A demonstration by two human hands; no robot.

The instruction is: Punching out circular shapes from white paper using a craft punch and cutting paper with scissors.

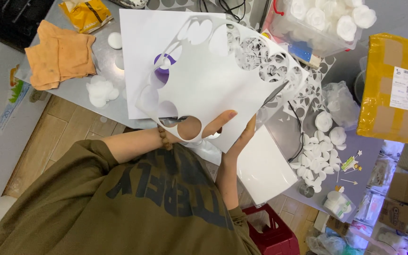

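Cutting circles from the sheet, held up above the table, goes best with the right hand pinching the sheet's near edge flat, as it does, turning it for each curve; the left hand sits behind the sheet by the scissors, its grip impossible to tell. Left of the sheet lie an orange cloth and white puffs; right of it, paper discs, a taped box and cluttered floor.

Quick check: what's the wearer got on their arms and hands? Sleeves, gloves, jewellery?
Both hands are bare, no gloves or rings visible. The olive-green top's sleeves are pushed up above the elbows, leaving the forearms uncovered. The left wrist carries a brown beaded bracelet. The right hand and its wrist show nothing worn. The top has dark printed lettering across the chest.
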